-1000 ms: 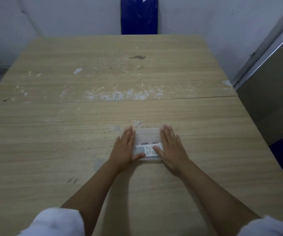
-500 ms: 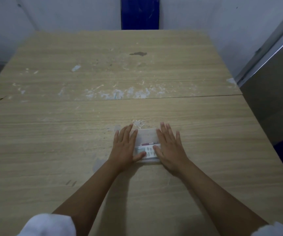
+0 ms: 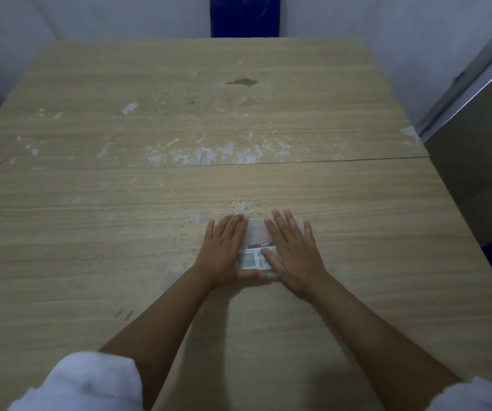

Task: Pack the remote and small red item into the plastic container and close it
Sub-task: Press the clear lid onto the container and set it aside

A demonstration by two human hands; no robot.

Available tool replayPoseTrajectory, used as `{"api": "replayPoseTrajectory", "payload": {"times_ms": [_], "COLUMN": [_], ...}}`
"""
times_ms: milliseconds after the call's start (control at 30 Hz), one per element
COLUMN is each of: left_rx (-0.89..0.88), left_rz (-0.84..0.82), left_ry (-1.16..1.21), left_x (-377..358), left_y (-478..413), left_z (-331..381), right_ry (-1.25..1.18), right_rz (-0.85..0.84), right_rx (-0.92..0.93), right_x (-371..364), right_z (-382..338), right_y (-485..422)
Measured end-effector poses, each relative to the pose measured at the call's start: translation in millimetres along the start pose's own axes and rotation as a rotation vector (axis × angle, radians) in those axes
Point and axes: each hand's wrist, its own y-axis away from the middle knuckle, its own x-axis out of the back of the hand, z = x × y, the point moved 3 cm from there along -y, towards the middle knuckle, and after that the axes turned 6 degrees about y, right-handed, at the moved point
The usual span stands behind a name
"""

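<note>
Both my hands lie flat on the plastic container (image 3: 256,234), which sits on the table (image 3: 120,232) near the middle, a bit to the right. My left hand (image 3: 224,250) covers its left end, fingers stretched out & together, thumb tucked along the near edge; not a closed grip, palm just pressing down. My right hand (image 3: 293,253) covers the right end, fingers spread & flat, thumb lying across the lid; also no closed grip. Lid is on the box w/ both palms on top. Through the clear lid, betw. my hands, I see the remote (image 3: 250,260) in the near part & the small red item (image 3: 259,245) just beyond it, touching or nearly so. Both blurry. White sleeves (image 3: 90,384) at the near edge. Blue chair (image 3: 244,16) past the far end of the table.
</note>
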Motion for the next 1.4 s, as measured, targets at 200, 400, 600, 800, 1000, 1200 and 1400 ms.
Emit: {"api": "replayPoseTrajectory", "payload": {"times_ms": [200,400,600,800,1000,1200,1400], "left_rx": [0.398,0.525,0.531,0.565,0.545,0.478,0.383], "left_rz": [0.447,0.483,0.485,0.455,0.414,0.300,0.259], "left_ry": [0.482,0.551,0.538,0.593,0.644,0.753,0.748], "left_x": [3,-17,-19,-13,3,13,13], "left_y": [28,29,26,26,-3,-70,-144], "left_z": [-5,-4,-3,-2,15,49,87], "right_ry": [-0.535,-0.503,-0.474,-0.535,-0.642,-0.723,-0.686], "right_rz": [0.378,0.245,0.170,0.149,0.255,0.352,0.377], "right_rx": [-0.641,-0.689,-0.652,-0.643,-0.725,-0.826,-0.913], "right_x": [4,-4,-2,1,21,42,60], "right_z": [26,28,30,35,63,130,198], "right_y": [10,13,10,8,-3,-28,-54]}}
